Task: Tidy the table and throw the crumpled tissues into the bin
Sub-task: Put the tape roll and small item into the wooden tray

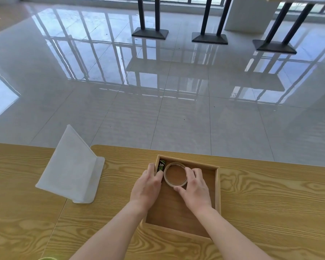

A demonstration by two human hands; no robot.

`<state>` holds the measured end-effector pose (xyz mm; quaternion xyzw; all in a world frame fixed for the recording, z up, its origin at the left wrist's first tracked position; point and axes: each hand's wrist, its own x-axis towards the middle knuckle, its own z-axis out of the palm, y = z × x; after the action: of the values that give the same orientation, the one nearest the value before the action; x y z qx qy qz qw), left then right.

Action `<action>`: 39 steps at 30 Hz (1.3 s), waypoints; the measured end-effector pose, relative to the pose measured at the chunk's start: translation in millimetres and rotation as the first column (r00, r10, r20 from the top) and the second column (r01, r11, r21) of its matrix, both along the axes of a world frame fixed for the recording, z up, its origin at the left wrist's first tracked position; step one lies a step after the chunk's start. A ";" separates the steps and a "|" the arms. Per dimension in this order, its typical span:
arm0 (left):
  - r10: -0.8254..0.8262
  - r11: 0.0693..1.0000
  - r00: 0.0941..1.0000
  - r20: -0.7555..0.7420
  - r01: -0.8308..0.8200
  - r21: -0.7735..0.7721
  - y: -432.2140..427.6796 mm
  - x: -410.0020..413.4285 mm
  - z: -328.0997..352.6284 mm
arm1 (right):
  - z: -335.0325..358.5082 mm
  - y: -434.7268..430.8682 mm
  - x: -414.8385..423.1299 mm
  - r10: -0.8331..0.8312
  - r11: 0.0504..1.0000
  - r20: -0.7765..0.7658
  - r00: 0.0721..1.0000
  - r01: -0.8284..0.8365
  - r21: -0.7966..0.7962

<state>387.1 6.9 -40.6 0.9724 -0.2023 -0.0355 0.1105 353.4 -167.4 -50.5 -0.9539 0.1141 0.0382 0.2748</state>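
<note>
Item, nearest: my two bare forearms, reaching up from the near edge into the wooden tray [217, 186], the landmark for all that follows.

Item: my left hand [148, 186], at the tray's far-left corner, fingers curled around a small dark green-printed tube [161, 166] that lies against the left wall. Whether they grip it or only rest on it, I cannot tell.

Item: my right hand [195, 186], inside the tray just right of the tube, thumb and fingers pinched on the rim of a tape roll [175, 176] lying flat on the tray floor, touching or nearly touching the tube.

Item: crumpled tissues and bin, none in view; I cannot say where they are.

Step, as I judge it: the tidying half, loose things being settled into the tray's far-left corner. Next move calls for both hands to let go and draw back without dragging the roll, then a look around for tissues and bin.

Item: a white folded stand [71, 166], left of the tray and well apart from it, upright on its foot.

Item: the table [270, 203], light wood grain, two tops joined by a seam left of the tray.

Item: beyond the tray's far side, a glossy pale tiled floor [158, 91] mirroring window bars; further off, dark table legs [210, 17] on flat square bases.
</note>
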 end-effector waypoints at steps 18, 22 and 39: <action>0.339 0.841 0.901 -0.273 -0.420 -0.342 17.5 -50.5 -8.3 | 29.2 -76.6 -69.0 -0.254 0.967 -0.035 0.967 0.252 -0.046; 0.351 0.836 0.892 -0.285 -0.435 -0.335 18.9 -50.3 -6.7 | 26.2 -72.6 -75.5 -0.262 0.965 -0.164 0.951 0.261 -0.032; 0.539 0.717 0.794 -0.283 -0.608 -0.341 90.6 -66.8 4.3 | 24.2 6.2 -39.3 -0.103 0.994 -0.137 0.985 0.105 0.007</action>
<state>320.4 97.5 -36.3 0.9340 0.1168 -0.0350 0.3359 314.1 -161.2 -26.3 -0.9398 0.1820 0.0899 0.2748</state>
